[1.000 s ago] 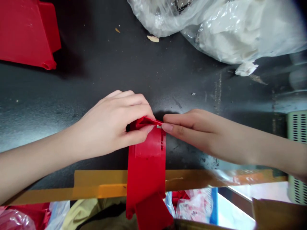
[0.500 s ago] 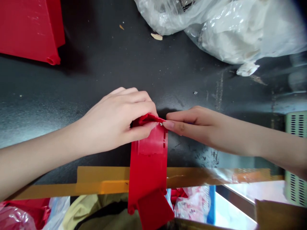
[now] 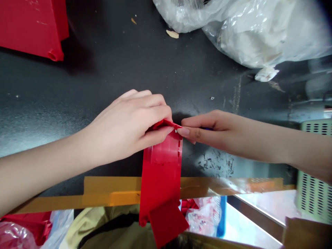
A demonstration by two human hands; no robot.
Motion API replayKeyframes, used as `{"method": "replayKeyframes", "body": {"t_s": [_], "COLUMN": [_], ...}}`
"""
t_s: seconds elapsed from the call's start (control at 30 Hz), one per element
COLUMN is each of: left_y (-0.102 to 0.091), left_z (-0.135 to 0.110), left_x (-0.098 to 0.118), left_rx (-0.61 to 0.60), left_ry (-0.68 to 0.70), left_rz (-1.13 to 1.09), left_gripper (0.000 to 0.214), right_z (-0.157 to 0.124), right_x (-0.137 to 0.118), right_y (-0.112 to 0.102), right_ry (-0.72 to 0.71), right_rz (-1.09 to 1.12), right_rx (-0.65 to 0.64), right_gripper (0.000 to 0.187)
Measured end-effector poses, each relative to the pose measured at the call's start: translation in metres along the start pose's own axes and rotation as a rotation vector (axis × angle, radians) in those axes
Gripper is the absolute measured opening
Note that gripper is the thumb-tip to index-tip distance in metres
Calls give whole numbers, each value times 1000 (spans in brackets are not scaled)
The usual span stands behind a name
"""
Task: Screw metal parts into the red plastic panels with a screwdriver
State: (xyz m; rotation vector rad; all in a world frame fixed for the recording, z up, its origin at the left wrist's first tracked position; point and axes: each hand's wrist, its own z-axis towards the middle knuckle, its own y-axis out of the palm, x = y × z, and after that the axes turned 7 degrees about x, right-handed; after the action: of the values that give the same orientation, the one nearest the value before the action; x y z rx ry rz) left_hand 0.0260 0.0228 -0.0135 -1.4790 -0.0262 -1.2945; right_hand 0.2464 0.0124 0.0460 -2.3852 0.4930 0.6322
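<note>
A long red plastic part (image 3: 160,180) with a clear panel (image 3: 166,152) near its far end lies across the table's front edge. Its near end, a hinged-looking red flap (image 3: 168,223), hangs over that edge. My left hand (image 3: 140,121) is closed round the far end, thumb on top. From the right, my right hand (image 3: 204,128) pinches the part's far right corner between thumb and fingers. A tiny whitish piece (image 3: 175,131) shows by the right thumb tip. Something blue peeks out under the right hand, mostly hidden.
A larger red plastic piece (image 3: 28,27) lies at the far left. Clear plastic bags (image 3: 254,31) with whitish contents lie at the far right. A pale green perforated basket (image 3: 313,190) stands at right. Brown tape (image 3: 111,186) lines the dark table's (image 3: 124,62) front edge.
Both hands keep their grip on the red part, its far end tilted up slightly more. The view has shifted a little.
</note>
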Motion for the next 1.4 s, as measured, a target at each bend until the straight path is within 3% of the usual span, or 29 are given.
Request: {"method": "replayKeyframes", "body": {"t_s": [0.27, 0.47, 0.53, 0.6, 0.7, 0.8, 0.97, 1.4], "left_y": [3, 4, 4, 3, 3, 3, 3, 4], "left_z": [-2, -2, -1, -1, 0, 0, 0, -1], "left_x": [-1, -1, -2, -3, -4, -4, -4, -3], "left_rx": [43, 61, 67, 70, 60, 48, 64, 74], "left_ry": [59, 64, 42, 35, 42, 43, 65, 66], "left_rz": [25, 28, 8, -7, 0, 21, 33, 58], "left_gripper": [24, 25, 25, 24, 22, 21, 24, 23], "right_z": [-7, -27, -40, -49, -49, -34, -13, -7], "right_x": [-4, -11, -8, -2, 11, 17, 15, 10], "right_y": [7, 22, 23, 19, 11, 12, 17, 12], "right_ry": [-67, -59, -3, 56, 30, -80, -231, -164], "right_rz": [-179, -219, -135, 19, 173, 186, 112, -27], "right_rx": [127, 34, 108, 274, 404, 283, 244, 193], "right_gripper": [56, 47, 50, 51, 43, 38, 34, 44]}}
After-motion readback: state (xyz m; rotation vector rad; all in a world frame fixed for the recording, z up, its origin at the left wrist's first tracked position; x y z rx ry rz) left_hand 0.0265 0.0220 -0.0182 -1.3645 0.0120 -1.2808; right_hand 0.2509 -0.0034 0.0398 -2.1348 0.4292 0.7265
